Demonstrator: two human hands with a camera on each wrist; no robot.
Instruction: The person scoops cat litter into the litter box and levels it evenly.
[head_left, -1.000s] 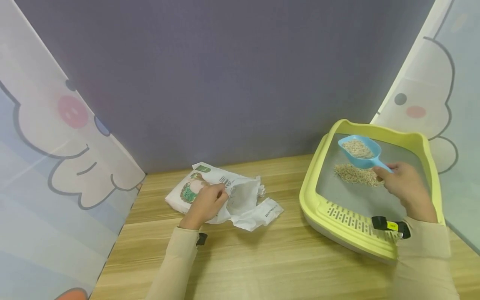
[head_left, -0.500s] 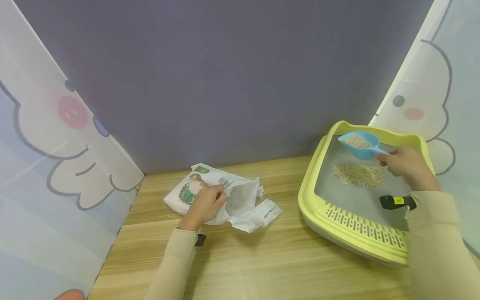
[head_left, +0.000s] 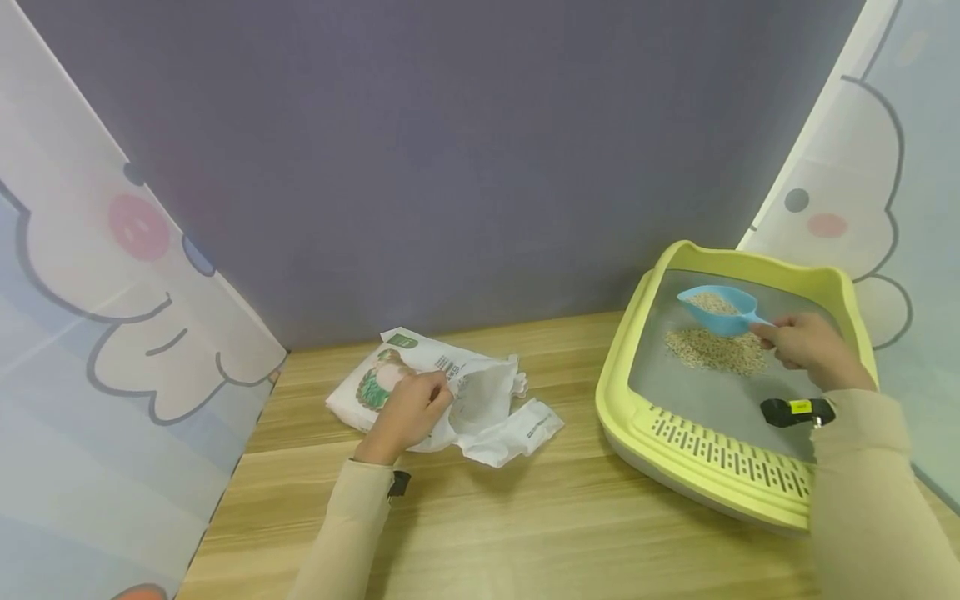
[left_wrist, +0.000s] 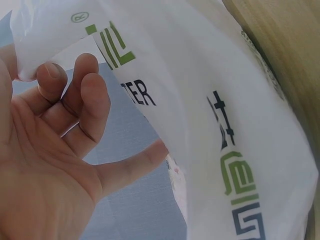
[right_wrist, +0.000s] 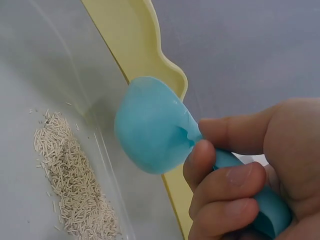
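My right hand grips the handle of a blue scoop, held level above the litter tray. Pale pellets fill the scoop's bowl. Below it, a heap of the same litter pellets lies on the grey tray floor. In the right wrist view the fingers curl round the handle, and the bowl's underside shows. My left hand pinches the edge of a white litter bag beside its torn mouth. The left wrist view shows the printed bag at the fingertips, with the little finger stretched out against it.
Bag and tray stand on a wooden table, with bare wood between them. A dark grey panel rises behind. Cartoon-printed walls flank both sides, the right one close to the tray. The tray's front has a slotted yellow ledge.
The right hand and the filled scoop first rose a little toward the tray's back, then came down slightly. The left hand and bag have stayed in place.
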